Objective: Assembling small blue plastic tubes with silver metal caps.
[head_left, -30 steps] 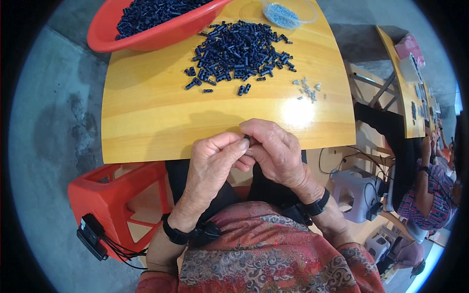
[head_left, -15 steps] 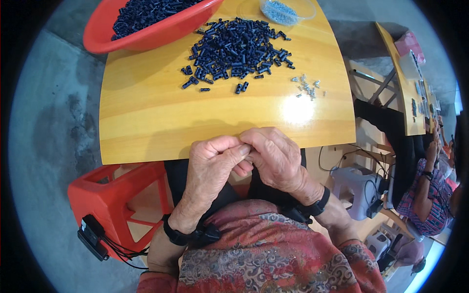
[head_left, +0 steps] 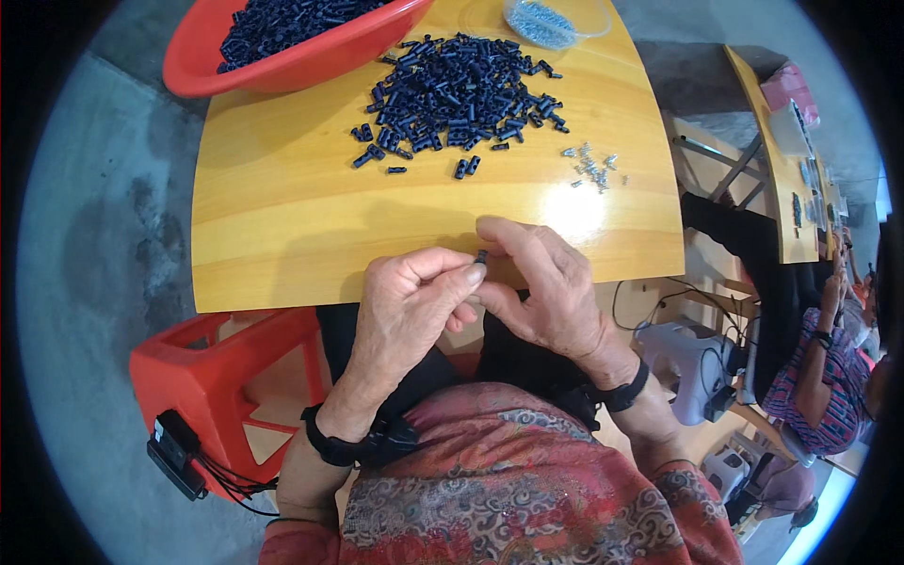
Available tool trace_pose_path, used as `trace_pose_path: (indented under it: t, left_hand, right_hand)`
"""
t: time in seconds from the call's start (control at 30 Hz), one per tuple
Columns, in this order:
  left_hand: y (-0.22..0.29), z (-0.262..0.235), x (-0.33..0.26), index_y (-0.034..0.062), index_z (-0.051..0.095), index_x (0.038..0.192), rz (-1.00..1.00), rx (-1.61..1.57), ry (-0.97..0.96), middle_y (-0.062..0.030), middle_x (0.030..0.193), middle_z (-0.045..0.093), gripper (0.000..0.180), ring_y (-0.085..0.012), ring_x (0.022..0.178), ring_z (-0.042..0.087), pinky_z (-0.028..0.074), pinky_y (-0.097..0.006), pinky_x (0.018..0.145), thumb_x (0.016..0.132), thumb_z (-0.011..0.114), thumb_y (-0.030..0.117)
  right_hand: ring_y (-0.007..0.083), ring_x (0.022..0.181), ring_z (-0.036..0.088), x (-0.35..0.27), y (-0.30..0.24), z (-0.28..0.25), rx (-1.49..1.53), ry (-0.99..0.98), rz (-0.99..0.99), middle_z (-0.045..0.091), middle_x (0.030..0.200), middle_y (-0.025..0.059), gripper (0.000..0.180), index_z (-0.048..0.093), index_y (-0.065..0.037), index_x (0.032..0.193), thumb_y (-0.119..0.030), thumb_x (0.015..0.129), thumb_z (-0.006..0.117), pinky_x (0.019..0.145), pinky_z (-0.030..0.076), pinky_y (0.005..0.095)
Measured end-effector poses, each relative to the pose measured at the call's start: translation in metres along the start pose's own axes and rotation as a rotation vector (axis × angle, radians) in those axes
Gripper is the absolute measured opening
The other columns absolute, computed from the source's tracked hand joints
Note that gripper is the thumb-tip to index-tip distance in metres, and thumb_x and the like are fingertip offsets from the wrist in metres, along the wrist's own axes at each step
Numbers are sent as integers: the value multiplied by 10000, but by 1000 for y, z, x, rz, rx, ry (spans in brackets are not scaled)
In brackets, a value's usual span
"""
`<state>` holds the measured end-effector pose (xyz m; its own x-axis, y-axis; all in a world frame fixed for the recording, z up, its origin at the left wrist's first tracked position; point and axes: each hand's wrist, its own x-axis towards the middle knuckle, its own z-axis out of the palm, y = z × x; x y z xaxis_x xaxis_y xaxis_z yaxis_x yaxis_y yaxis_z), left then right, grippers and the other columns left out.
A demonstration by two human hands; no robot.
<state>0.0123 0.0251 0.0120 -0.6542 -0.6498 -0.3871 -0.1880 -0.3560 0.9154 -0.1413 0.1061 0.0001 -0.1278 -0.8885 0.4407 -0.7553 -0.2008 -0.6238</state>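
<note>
Over the near edge of the yellow table point(head_left: 268, 231), head view: left hand point(head_left: 403, 299) is pinching a small black piece point(head_left: 481, 256) between thumb and forefinger. Piece is sitting right at those fingertips, visible end pointing away from the body, toward the pile of black parts point(head_left: 457, 94); thumb is hiding the rest, so full long axis can't be told. Right hand point(head_left: 548, 290) is hovering just rightward, thumb and forefinger parted, seemingly gripping nothing; left is nearer. Silvery bits point(head_left: 592, 170) are lying beyond right hand.
</note>
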Motion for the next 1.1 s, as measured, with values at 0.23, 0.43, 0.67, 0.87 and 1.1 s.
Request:
trace_pose_path:
  t: [0.23,0.43,0.67,0.87,1.1]
  left_hand:
    - [3,3,3,-27,674,891,50,129,-31,-35,671,640,144,-70,553,589,467,-203,489,880,612,103]
    - [5,1,4,-40,663,855,-8,185,-48,-38,660,632,132,-79,534,594,473,-205,476,880,611,78]
    - [12,-2,10,-38,671,833,-31,180,-63,-56,637,628,111,-90,523,602,479,-212,451,867,612,49]
    - [20,-2,20,-47,672,799,-33,272,-48,-62,618,622,118,-95,519,604,476,-219,435,846,588,22]
    - [19,-2,26,-39,675,806,-1,312,-31,-51,625,623,117,-85,495,581,454,-210,418,847,598,39]
  right_hand:
    - [203,658,570,7,4,-9,-238,-122,-260,539,766,66,248,567,-32,822,-139,638,694,547,472,320]
    - [183,534,535,4,4,-6,-357,-251,-383,444,657,56,227,482,-40,731,-200,675,633,470,443,303]
    - [170,604,536,4,0,-6,-363,-301,-328,508,754,67,175,575,9,750,-127,652,623,476,460,288]
    - [193,520,542,7,3,-2,-406,-226,-360,459,653,67,215,496,-32,740,-194,683,626,479,438,309]
    - [213,551,555,10,9,1,-360,-183,-295,483,679,83,227,497,-38,746,-199,646,622,505,449,317]
